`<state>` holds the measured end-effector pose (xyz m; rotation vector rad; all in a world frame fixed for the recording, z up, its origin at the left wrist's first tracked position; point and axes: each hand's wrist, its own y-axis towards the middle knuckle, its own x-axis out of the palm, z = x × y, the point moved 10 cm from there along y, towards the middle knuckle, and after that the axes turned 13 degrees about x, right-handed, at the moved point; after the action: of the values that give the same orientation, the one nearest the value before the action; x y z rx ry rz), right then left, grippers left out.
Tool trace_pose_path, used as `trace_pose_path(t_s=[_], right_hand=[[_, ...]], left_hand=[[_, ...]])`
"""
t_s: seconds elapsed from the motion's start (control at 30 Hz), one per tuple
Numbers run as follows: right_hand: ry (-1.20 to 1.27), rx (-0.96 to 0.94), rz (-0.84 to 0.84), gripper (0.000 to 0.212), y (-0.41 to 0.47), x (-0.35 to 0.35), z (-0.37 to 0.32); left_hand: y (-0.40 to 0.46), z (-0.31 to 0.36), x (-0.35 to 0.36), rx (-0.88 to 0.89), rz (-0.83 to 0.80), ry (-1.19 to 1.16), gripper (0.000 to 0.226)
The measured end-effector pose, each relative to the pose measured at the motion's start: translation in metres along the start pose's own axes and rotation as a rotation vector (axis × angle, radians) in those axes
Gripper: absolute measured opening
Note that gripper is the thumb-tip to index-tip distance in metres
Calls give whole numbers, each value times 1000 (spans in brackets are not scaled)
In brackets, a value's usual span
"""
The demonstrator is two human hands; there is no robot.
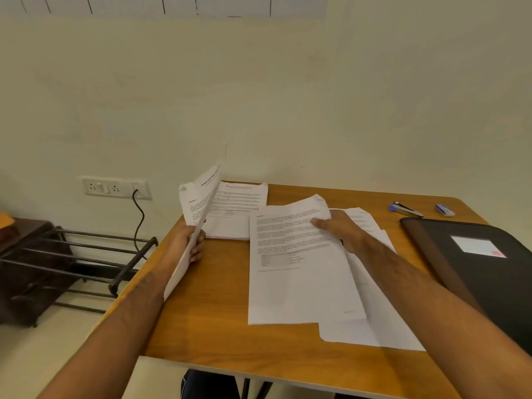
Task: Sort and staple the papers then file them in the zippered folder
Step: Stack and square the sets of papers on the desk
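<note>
My left hand point(192, 240) grips a few printed sheets point(198, 203), held up on edge above the table's left side. My right hand point(341, 230) pinches the top sheet point(299, 269) of a loose pile of papers in the middle of the wooden table point(218, 306), thumb on top, and lifts its right edge. More sheets point(374, 335) lie fanned beneath it. Another printed stack point(239, 208) lies flat at the table's far edge. The black zippered folder point(483, 263) lies shut at the right. A blue stapler point(404, 209) rests beyond it.
A small blue staple box point(444, 210) sits by the stapler at the far right. A metal rack point(77, 263) and a dark cabinet point(17, 254) stand left of the table. A wall socket point(115, 188) with a black cable is behind them.
</note>
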<state>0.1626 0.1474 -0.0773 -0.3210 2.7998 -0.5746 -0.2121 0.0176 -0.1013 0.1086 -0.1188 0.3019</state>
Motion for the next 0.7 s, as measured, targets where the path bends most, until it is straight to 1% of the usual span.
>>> trace_pose_path(t_s=[0.03, 0.1, 0.13, 0.23, 0.27, 0.3, 0.4, 0.47, 0.5, 0.57, 0.63, 0.7], right_hand=[[62, 42, 7, 40, 3, -4, 2], [194, 118, 82, 43, 10, -18, 7], [272, 141, 122, 43, 13, -25, 10], [556, 145, 175, 40, 15, -38, 16], [620, 131, 177, 42, 17, -39, 17], [634, 123, 185, 44, 16, -40, 19], [555, 104, 195, 56, 18, -36, 24], [481, 80, 172, 63, 14, -32, 22], [437, 65, 147, 62, 12, -31, 21], [284, 14, 108, 53, 8, -30, 16], [61, -49, 172, 39, 5, -44, 11], [-56, -75, 268, 26, -5, -59, 6]], left_hand=[[-3, 4, 2, 18, 14, 32, 45], [-8, 15, 9, 69, 27, 40, 62], [-10, 19, 14, 84, 26, 43, 63], [-16, 30, 27, 107, 8, 87, 46], [-18, 31, 31, 105, 3, 79, 42], [-22, 31, 36, 96, 12, 78, 38], [-28, 40, 50, 141, 56, 69, 22], [-24, 40, 63, 156, 23, 78, 24], [-20, 39, 69, 164, 7, 94, 26], [-10, 31, 75, 155, -6, 115, 27], [-2, 25, 83, 152, -20, 129, 29], [-1, 19, 86, 142, -27, 128, 32]])
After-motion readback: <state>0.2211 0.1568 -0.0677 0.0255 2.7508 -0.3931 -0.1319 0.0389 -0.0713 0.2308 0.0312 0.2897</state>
